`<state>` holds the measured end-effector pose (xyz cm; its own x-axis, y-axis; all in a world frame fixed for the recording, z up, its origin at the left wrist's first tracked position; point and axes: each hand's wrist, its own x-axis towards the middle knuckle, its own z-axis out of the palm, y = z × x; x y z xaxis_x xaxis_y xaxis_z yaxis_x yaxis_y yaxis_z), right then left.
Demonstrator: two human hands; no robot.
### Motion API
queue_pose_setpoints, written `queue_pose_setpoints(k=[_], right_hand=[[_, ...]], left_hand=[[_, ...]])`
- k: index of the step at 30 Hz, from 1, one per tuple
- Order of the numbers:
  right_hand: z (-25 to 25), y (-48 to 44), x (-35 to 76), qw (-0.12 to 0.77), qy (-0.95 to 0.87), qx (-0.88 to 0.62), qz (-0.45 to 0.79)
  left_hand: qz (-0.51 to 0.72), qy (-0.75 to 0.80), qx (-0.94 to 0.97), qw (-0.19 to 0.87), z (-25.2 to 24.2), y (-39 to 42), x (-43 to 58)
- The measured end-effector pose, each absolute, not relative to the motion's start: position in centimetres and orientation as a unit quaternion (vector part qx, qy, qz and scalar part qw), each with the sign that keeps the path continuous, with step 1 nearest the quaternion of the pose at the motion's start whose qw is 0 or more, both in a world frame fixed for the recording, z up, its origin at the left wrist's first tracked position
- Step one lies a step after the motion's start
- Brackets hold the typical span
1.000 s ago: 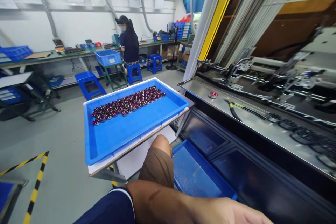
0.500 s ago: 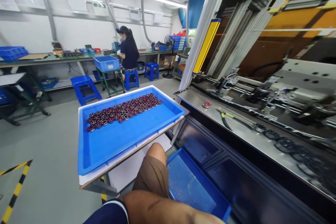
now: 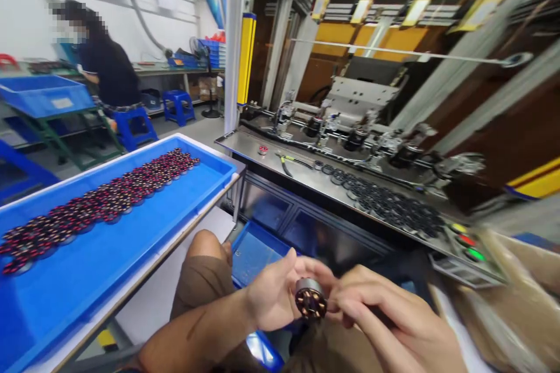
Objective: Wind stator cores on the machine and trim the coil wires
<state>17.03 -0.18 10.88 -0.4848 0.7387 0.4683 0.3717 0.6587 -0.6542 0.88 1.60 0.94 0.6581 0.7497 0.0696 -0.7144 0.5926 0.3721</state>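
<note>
A small round motor stator (image 3: 310,298) with copper windings and a grey metal rim is held low in front of me. My left hand (image 3: 273,291) has its fingers curled behind the stator, thumb raised. At the stator's right edge, the fingertips of my right hand (image 3: 385,309) are pinched together; what lies between them is too small to make out. To the left, a blue tray (image 3: 144,233) holds a band of many similar stators (image 3: 105,198) with red and copper colouring.
On the machine's metal ledge lie a red-topped part (image 3: 263,150), green-handled cutters (image 3: 293,162) and a pile of black rings (image 3: 385,198). Lit buttons (image 3: 475,254) are at the right. A blue bin (image 3: 258,247) sits below. A seated person (image 3: 105,64) works at the back bench.
The view has swung right toward the machine. Both hands are now in view with the stator; before, only an arm and a knee showed, with no hand visible.
</note>
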Motion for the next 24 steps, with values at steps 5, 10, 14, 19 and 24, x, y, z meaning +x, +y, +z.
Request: queue_pose_setpoints(k=[5,10,14,19,24], right_hand=[[11.0,-0.2,16.6,0.401,-0.818,-0.322,0.257],[10.4,-0.7,17.3,0.404,-0.809,-0.359,0.232],[10.5,-0.6,17.0,0.432,-0.784,-0.375,0.241],[10.4,-0.1,16.8,0.446,-0.794,-0.315,0.267],[10.1,-0.2,17.2,0.445,-0.799,-0.311,0.258]], left_hand=[[0.158,0.0,0.274,0.949,-1.2,1.5,1.2],[0.369,-0.009,0.313,0.875,1.4,0.2,0.0],[0.531,0.064,0.291,0.793,2.8,0.1,-0.3],[0.325,0.107,0.277,0.898,0.8,1.4,0.8],[0.197,0.014,0.318,0.927,-0.1,1.1,0.9]])
